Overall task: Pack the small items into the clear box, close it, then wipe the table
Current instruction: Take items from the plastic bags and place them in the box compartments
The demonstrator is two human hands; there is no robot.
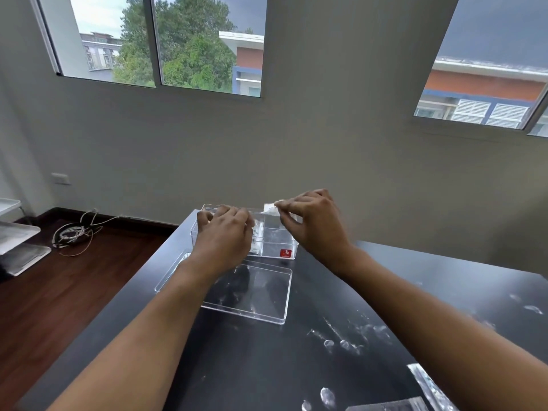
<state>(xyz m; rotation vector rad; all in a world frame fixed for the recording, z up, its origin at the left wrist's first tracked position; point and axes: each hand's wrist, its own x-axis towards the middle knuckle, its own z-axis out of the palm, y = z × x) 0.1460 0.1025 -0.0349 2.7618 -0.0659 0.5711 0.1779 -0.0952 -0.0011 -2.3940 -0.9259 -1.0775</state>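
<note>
The clear box (274, 244), with a red sticker on its front wall, stands open at the far end of the black table (281, 360). Its clear lid (264, 292) lies flat on the table just in front of it. My left hand (222, 235) reaches over the box's left half, fingers curled down inside it; what it holds is hidden. My right hand (314, 221) hovers above the box's right rim and pinches a small white packet (271, 209). Some whitish items show through the box's wall.
White smears and fingerprints (350, 342) mark the table's right half. Clear plastic packets (427, 387) lie at the near right edge. Left of the table is wooden floor with a coil of cable (74, 232) and white trays (17, 241).
</note>
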